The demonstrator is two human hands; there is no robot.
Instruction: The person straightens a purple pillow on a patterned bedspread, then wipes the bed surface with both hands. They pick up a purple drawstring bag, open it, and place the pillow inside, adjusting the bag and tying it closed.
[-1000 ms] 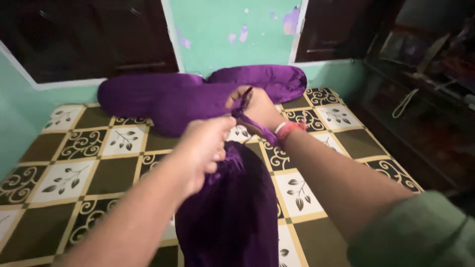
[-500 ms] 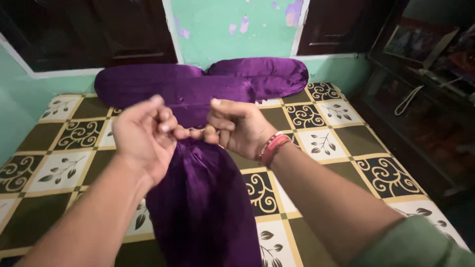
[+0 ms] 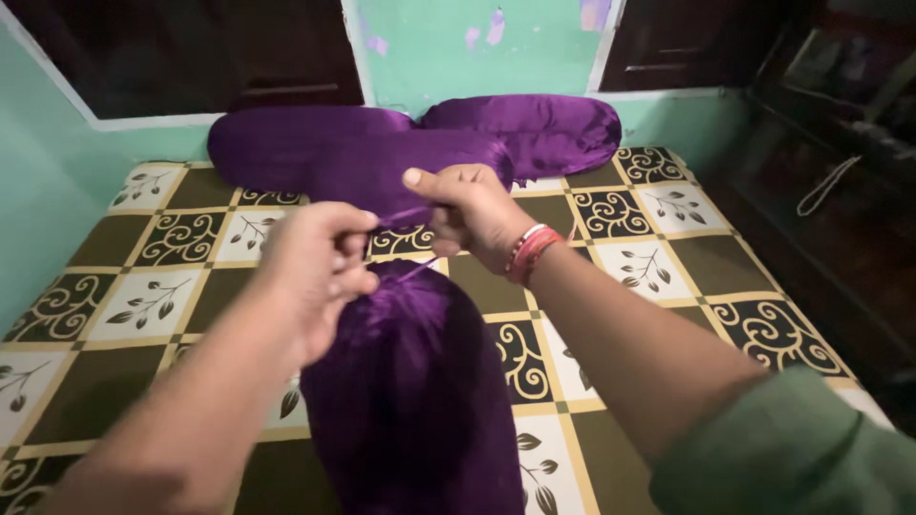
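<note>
Near bolster (image 3: 410,381) lies lengthwise on the bed (image 3: 668,277), running from the lower edge of view up toward the middle; left hand (image 3: 310,272) sits at its far end on the left, right hand (image 3: 472,210) just beyond and to the right, with thin drawstrings (image 3: 412,272) stretched between hands and bolster end. Behind the hands, two more bolsters lie crosswise at the head of the bed against the wall (image 3: 458,48): left bolster (image 3: 315,153) overlapping in front of right bolster (image 3: 544,129). A cabinet (image 3: 840,153) stands right of the bed, apart from it.
</note>
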